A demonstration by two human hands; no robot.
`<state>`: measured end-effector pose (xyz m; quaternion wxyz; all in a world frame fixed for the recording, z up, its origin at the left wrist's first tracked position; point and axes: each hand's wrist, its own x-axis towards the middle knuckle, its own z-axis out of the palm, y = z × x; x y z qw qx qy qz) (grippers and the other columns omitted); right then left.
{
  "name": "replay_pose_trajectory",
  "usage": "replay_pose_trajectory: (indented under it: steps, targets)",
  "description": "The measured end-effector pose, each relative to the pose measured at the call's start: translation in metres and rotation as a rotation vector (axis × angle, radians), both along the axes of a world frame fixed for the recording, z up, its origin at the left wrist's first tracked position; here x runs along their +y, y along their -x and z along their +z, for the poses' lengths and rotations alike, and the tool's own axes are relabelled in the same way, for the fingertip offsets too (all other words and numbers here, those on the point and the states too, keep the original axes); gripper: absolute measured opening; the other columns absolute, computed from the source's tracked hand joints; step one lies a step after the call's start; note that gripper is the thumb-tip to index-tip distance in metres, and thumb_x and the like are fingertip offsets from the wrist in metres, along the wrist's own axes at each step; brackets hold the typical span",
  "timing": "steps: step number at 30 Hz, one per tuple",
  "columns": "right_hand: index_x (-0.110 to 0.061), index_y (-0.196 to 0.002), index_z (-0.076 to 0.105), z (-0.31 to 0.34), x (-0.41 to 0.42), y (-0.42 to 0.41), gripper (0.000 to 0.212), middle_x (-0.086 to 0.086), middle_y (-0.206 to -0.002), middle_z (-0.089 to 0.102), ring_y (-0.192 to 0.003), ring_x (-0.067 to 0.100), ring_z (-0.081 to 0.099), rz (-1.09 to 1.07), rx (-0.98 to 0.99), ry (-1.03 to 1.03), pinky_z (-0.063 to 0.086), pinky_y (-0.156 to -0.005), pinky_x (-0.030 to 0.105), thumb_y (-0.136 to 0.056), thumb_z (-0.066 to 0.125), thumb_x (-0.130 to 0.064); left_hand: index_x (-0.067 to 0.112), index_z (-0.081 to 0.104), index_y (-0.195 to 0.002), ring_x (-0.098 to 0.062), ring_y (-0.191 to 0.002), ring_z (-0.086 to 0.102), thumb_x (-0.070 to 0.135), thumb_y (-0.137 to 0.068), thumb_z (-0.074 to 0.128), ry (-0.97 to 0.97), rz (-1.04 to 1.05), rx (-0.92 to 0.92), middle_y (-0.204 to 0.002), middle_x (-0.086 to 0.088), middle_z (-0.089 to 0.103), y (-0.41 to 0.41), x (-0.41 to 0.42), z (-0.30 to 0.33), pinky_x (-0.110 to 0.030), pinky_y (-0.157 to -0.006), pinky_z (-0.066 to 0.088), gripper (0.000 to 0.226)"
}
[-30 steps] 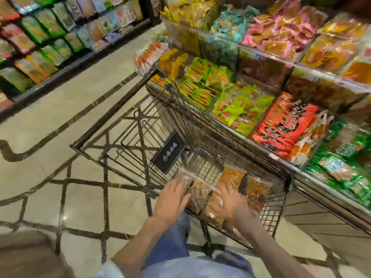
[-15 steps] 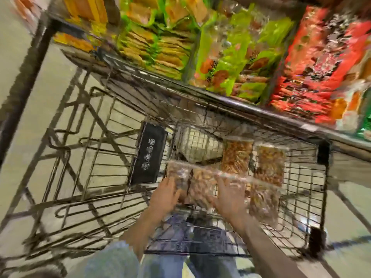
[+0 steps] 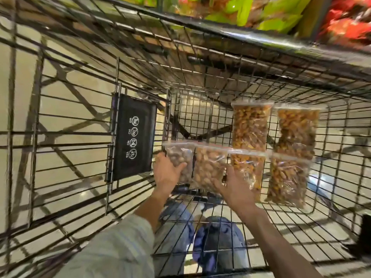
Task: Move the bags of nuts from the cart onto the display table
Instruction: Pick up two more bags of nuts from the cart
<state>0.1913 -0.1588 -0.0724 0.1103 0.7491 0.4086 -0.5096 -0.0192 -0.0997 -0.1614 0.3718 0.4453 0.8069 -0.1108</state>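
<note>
While a "YES/NO" sign [image 3: 133, 140] is hanging in the cart [image 3: 200, 63], the left hand [image 3: 166, 173] is gripping one nut bag [image 3: 178, 163], the right hand [image 3: 234, 189] clutching two more [image 3: 208, 167].

Bright, even indoor light falls from overhead, leaving soft glare patches on the glossy floor [image 3: 60, 121] and a white sheen along the cart rim [image 3: 251, 40]. Wide-angle distortion bows the cart wires [image 3: 66, 149] outward toward the edges, and the snack packets [image 3: 281, 15] along the top are smeared by motion blur, while the clear nut bags [image 3: 250, 125] at centre stay fairly sharp, with small highlights on their plastic
</note>
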Motion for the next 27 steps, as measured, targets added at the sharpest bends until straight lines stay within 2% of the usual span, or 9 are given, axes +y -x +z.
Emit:
replay_pose_trajectory:
  steps: [3, 5, 7, 11, 14, 18, 22, 24, 27]
  targets:
    - [-0.024, -0.156, 0.035, 0.007, 0.006, 0.002, 0.064, 0.009, -0.148, 0.054, -0.133, 0.032, 0.057, -0.031, 0.008, -0.003, 0.049, -0.105, 0.048, -0.102, 0.058, -0.05, 0.017, 0.065, -0.116, -0.027, -0.111, 0.065, 0.061, -0.069, 0.089, 0.029, -0.084, 0.002, -0.11, -0.004, 0.072, -0.001, 0.005, 0.003, -0.047, -0.097, 0.056, 0.068]
    - [-0.022, -0.155, 0.035, 0.009, 0.007, 0.005, 0.063, 0.01, -0.14, 0.059, -0.126, 0.031, 0.061, -0.032, -0.003, 0.027, 0.05, -0.102, 0.046, -0.103, 0.057, -0.05, 0.02, 0.065, -0.116, -0.022, -0.11, 0.06, 0.055, -0.072, 0.091, 0.015, -0.066, -0.048, -0.112, -0.002, 0.067, 0.0, 0.005, 0.007, -0.043, -0.1, 0.055, 0.062]
    - [-0.017, -0.151, 0.039, 0.01, 0.009, 0.007, 0.058, 0.008, -0.117, 0.065, -0.112, 0.032, 0.066, -0.039, -0.01, 0.046, 0.052, -0.095, 0.044, -0.105, 0.057, -0.047, 0.021, 0.059, -0.121, -0.021, -0.114, 0.059, 0.048, -0.073, 0.092, 0.025, 0.008, -0.127, -0.123, -0.003, 0.059, 0.005, 0.004, 0.011, -0.044, -0.105, 0.054, 0.064]
    - [-0.011, -0.146, 0.04, 0.004, 0.013, 0.02, 0.054, -0.006, -0.086, 0.055, -0.084, 0.022, 0.059, -0.058, -0.016, 0.07, 0.051, -0.079, 0.036, -0.105, 0.057, -0.043, 0.03, 0.046, -0.135, -0.016, -0.118, 0.067, 0.033, -0.08, 0.09, 0.036, 0.093, -0.286, -0.125, 0.006, 0.069, 0.024, -0.003, 0.026, -0.039, -0.105, 0.055, 0.071]
    - [-0.014, -0.148, 0.031, -0.013, 0.015, 0.035, 0.066, 0.003, -0.104, 0.069, -0.087, 0.026, 0.068, -0.171, -0.033, 0.056, 0.06, -0.083, 0.045, -0.102, 0.056, -0.054, 0.028, 0.046, -0.139, -0.008, -0.11, 0.068, 0.032, -0.085, 0.087, 0.07, 0.163, -0.393, -0.125, 0.008, 0.07, 0.035, -0.005, 0.046, -0.019, -0.084, 0.057, 0.069]
    - [0.001, -0.158, 0.012, -0.042, 0.018, 0.056, 0.09, 0.025, -0.141, 0.052, -0.119, 0.043, 0.063, -0.383, -0.122, 0.04, 0.056, -0.099, 0.05, -0.099, 0.067, -0.038, 0.035, 0.044, -0.131, -0.01, -0.109, 0.069, 0.037, -0.079, 0.091, 0.1, 0.247, -0.472, -0.121, 0.012, 0.069, 0.035, -0.009, 0.054, -0.041, -0.098, 0.06, 0.07]
    - [0.003, -0.137, 0.039, -0.055, 0.026, 0.062, 0.063, 0.024, -0.137, 0.054, -0.123, 0.042, 0.057, -0.461, -0.25, 0.052, 0.051, -0.101, 0.048, -0.096, 0.075, -0.03, 0.042, 0.047, -0.127, -0.014, -0.112, 0.071, 0.037, -0.075, 0.093, 0.133, 0.339, -0.559, -0.121, 0.012, 0.071, 0.037, -0.009, 0.057, -0.051, -0.098, 0.06, 0.07]
    - [0.004, -0.131, 0.049, -0.059, 0.028, 0.058, 0.072, 0.022, -0.133, 0.057, -0.124, 0.042, 0.056, -0.456, -0.166, 0.085, 0.047, -0.104, 0.047, -0.088, 0.083, -0.042, 0.04, 0.049, -0.127, -0.015, -0.112, 0.07, 0.028, -0.078, 0.093, 0.141, 0.36, -0.585, -0.121, 0.009, 0.071, 0.04, -0.005, 0.059, -0.052, -0.1, 0.059, 0.067]
    - [-0.011, -0.123, 0.055, -0.073, 0.022, 0.05, 0.086, 0.012, -0.119, 0.069, -0.109, 0.036, 0.067, -0.57, -0.003, 0.072, 0.057, -0.098, 0.047, -0.066, 0.087, -0.066, 0.04, 0.05, -0.127, -0.013, -0.116, 0.067, 0.034, -0.079, 0.092, 0.126, 0.331, -0.608, -0.125, 0.009, 0.067, 0.045, -0.002, 0.064, -0.049, -0.105, 0.055, 0.064]
